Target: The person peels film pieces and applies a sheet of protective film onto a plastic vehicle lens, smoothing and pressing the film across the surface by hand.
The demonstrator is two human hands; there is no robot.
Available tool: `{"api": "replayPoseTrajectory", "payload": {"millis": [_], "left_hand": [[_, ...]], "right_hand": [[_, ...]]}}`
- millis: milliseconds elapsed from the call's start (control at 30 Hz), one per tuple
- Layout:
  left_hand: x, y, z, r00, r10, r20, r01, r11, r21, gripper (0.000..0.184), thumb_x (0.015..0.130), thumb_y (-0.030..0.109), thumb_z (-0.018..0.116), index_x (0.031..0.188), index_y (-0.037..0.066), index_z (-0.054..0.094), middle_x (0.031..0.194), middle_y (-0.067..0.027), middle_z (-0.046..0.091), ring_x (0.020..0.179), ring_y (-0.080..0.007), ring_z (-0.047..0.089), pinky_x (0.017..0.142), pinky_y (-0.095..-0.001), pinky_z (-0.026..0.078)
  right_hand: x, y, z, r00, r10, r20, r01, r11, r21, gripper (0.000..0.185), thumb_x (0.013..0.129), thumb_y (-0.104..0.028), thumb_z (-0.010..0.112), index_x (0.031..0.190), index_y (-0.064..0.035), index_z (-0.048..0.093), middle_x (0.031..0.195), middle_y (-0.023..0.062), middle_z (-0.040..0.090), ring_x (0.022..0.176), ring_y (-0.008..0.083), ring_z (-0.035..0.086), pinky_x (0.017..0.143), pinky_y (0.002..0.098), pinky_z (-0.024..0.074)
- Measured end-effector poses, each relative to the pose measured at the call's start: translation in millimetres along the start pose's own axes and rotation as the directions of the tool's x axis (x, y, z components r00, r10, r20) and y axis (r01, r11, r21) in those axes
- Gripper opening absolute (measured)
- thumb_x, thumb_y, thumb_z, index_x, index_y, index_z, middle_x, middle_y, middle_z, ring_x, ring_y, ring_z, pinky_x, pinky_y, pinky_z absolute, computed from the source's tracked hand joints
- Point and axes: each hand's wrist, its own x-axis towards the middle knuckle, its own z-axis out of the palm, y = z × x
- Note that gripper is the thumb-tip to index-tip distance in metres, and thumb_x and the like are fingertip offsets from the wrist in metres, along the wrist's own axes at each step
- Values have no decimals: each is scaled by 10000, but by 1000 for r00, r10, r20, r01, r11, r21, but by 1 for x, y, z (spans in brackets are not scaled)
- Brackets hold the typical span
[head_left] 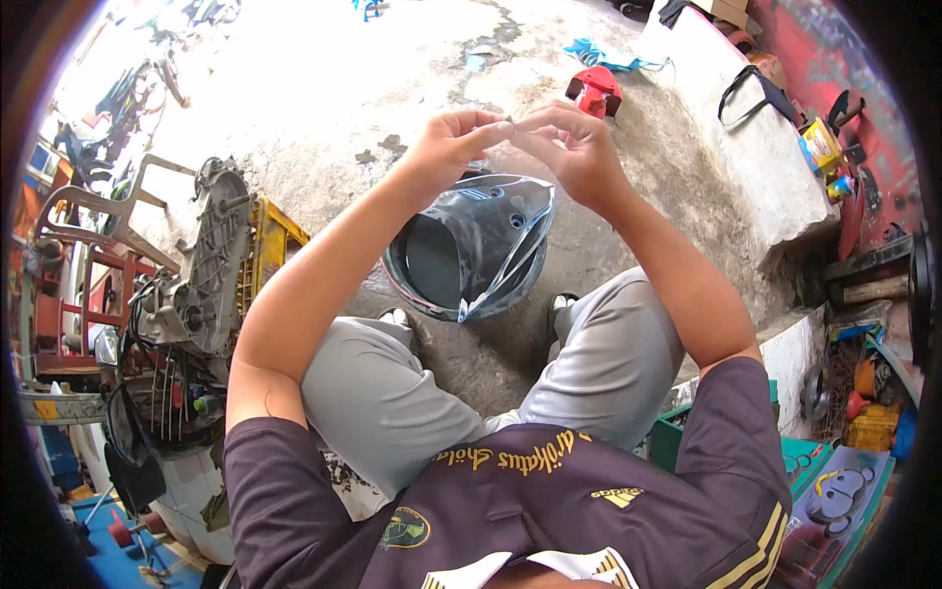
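My left hand (453, 142) and my right hand (574, 152) are raised in front of me, fingertips close together. Between them is a tiny dark piece (509, 120), too small to name. Thumb and fingers of each hand are pinched toward it. Below the hands, a dark full-face helmet (496, 231) with silver stripes rests on the floor between my feet, its opening facing left. Neither hand touches the helmet.
A metal engine casing (218, 260) and a yellow crate (275, 236) stand at the left. Beyond my right hand lie a red object (595, 90) and a blue cloth (601, 54). A white ledge (741, 162) runs along the right, near a green box (669, 432).
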Motion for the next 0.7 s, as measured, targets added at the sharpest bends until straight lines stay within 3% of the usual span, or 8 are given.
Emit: {"api": "replayPoseTrajectory", "payload": {"millis": [100,167,300,400,467,500,567,700], "left_hand": [[4,-2,-1,1000,-17,4,17,999,32,332,1015,346,704,1164,53,747,1096,-15,727,1040,-95,635,950,-313,506],[7,-3,-1,1000,-20,4,20,999,41,325,1015,347,702,1153,57,751,1094,-15,727,1038,-96,633,948,-312,505],[13,-4,0,999,-38,30,37,999,29,311,1019,352,691,1140,73,754,1096,-11,722,1039,-98,626,946,-312,499],[17,-2,0,995,-77,64,77,997,0,304,1019,355,687,1142,85,754,1106,-7,716,1042,-98,623,947,-309,490],[22,-8,-1,995,-64,81,65,998,-11,309,1016,363,687,1146,90,754,1114,-6,714,1049,-96,622,950,-309,486],[23,-8,0,994,-51,98,53,998,-22,315,1013,371,687,1150,95,754,1122,-5,713,1056,-94,620,953,-310,481],[25,-9,1,993,-56,102,59,998,-22,321,1009,379,691,1148,97,755,1123,-5,712,1058,-94,620,952,-313,481],[26,-9,3,991,-67,115,71,997,-23,338,997,403,700,1134,99,759,1109,-4,714,1051,-94,614,940,-318,477]], "right_hand": [[-1,4,1,1000,29,-9,-29,997,72,224,914,-130,812,1110,-26,784,1043,74,758,979,160,706,890,317,563],[-2,3,2,985,171,-15,-164,965,203,275,919,-117,809,1176,-30,763,1049,72,759,1001,159,704,903,296,564],[-1,-6,-3,975,220,33,-222,953,205,276,948,-14,752,1223,-16,734,1107,54,706,1048,145,686,969,293,555],[2,-2,-5,988,141,57,-148,978,148,292,931,-32,776,1220,-27,739,1117,41,692,1047,135,676,961,304,552],[3,-2,-6,999,25,46,-23,999,-47,305,903,-55,809,1202,-44,750,1120,29,681,1058,129,661,954,319,548],[4,-1,-7,999,27,45,-25,998,-49,305,903,-55,809,1202,-44,750,1120,29,681,1058,129,661,954,319,548],[5,3,-9,1000,0,12,1,997,-72,340,850,-187,871,1154,-65,780,1082,79,705,1040,186,690,941,345,567],[4,2,-14,1000,-19,6,20,993,-118,329,836,-200,883,1128,-84,788,1066,73,702,1026,192,683,925,352,563]]}}
